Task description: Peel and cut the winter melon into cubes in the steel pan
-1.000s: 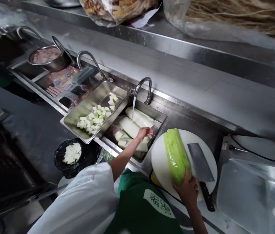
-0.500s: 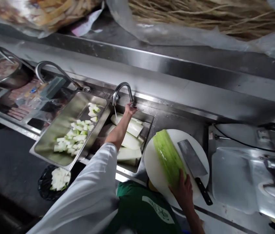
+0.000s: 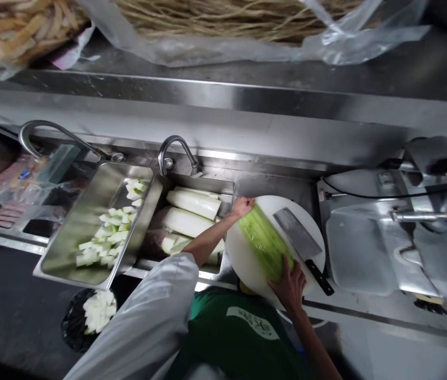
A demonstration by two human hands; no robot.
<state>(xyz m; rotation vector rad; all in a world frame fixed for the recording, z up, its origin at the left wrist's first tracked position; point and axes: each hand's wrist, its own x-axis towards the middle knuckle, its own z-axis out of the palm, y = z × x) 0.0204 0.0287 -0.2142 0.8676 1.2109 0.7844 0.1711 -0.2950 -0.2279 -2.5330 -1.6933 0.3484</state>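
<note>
A long, peeled green winter melon [image 3: 265, 240] lies slantwise on a round white cutting board [image 3: 237, 258]. My left hand [image 3: 243, 206] holds its far end, fingers closed over the tip. Around the near end my right hand [image 3: 290, 285] is wrapped, thumb on one side. Just right of the melon a cleaver [image 3: 298, 232] rests flat on the board, its black handle reaching past the edge. In the sink [image 3: 226, 186] to the left lie several long pale melon pieces [image 3: 189, 221], partly behind my left forearm.
A steel tray [image 3: 68, 221] of cut melon chunks stands left of the sink. Below it is a black-lined bin [image 3: 73, 316] with pale scraps. A curved faucet [image 3: 176, 140] rises behind the sink. Steel equipment [image 3: 370, 253] stands right; a shelf [image 3: 223, 95] with bagged dry goods overhangs.
My left hand has left the faucet and come right to the melon's far end. The water stream no longer shows. My right hand stays on the near end, and the view has shifted right.
</note>
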